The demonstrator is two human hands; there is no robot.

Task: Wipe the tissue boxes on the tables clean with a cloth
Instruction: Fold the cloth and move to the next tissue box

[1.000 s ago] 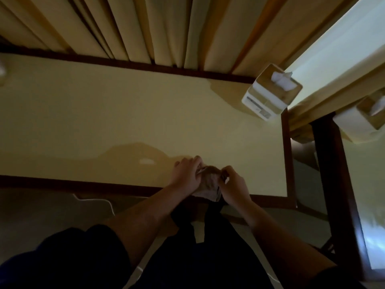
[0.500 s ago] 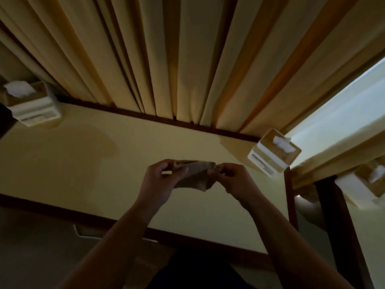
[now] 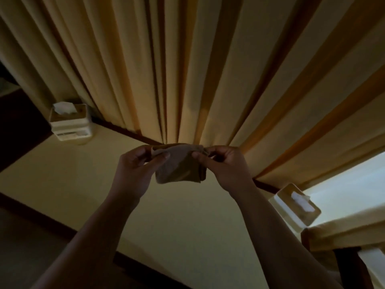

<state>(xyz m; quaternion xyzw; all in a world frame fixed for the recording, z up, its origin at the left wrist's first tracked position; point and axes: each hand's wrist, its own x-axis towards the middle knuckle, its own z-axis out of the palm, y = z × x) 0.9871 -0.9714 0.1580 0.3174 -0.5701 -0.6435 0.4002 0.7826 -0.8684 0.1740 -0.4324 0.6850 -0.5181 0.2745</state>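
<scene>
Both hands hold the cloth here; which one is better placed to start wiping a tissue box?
Probably right. The right hand pinches the cloth and hangs nearer the right box; the left hand has farther to go to the left box.

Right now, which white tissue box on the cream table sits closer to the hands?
The white tissue box at the table's right corner, near the right hand; the other sits far left.

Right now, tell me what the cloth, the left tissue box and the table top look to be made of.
Cloth: soft woven fabric, brownish and matte; it sags and folds between the left hand and right hand. Left tissue box: probably white plastic, smooth, with rounded corners and a faint sheen. Table top: likely laminate, pale, even and slightly glossy, edged in dark wood-like trim.
</scene>
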